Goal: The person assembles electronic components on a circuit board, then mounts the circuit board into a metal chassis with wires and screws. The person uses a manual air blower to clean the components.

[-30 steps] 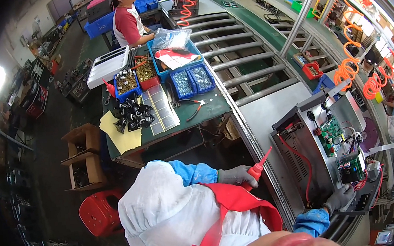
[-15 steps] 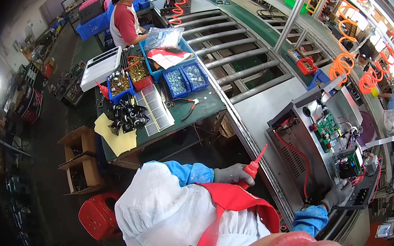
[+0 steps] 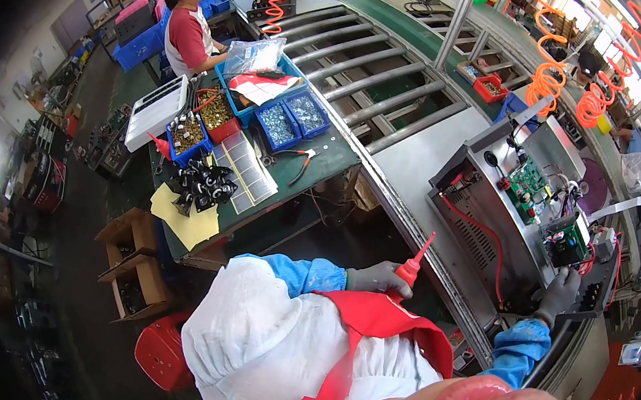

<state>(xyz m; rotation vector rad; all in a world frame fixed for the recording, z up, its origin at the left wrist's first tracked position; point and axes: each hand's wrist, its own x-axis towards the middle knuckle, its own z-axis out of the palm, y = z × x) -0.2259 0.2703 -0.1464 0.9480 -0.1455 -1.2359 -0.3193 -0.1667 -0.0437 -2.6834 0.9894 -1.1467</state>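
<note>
My left hand (image 3: 378,278), in a grey glove, is closed around a red squeeze bottle (image 3: 412,267) with a long thin nozzle. The nozzle tilts up and to the right, near the metal rail of the line. My right hand (image 3: 559,294), gloved too, reaches to the near end of an opened metal cabinet (image 3: 478,239). Its fingers are drawn together at the black end panel (image 3: 595,291), beside red wires and a green circuit board (image 3: 568,242); what they grip, if anything, is hidden. A red cable (image 3: 494,237) runs down the cabinet's vented side.
A green worktable (image 3: 332,160) at the left holds blue bins of fasteners (image 3: 277,125), black parts (image 3: 203,184) and pliers (image 3: 302,167). Metal rollers (image 3: 371,79) extend beyond the cabinet. Another person (image 3: 189,35) works at the far left. A red stool (image 3: 162,354) stands behind me.
My right hand has moved up slightly along the end panel, toward the wires. The left hand keeps the bottle in nearly the same place. The view has shifted a little.
</note>
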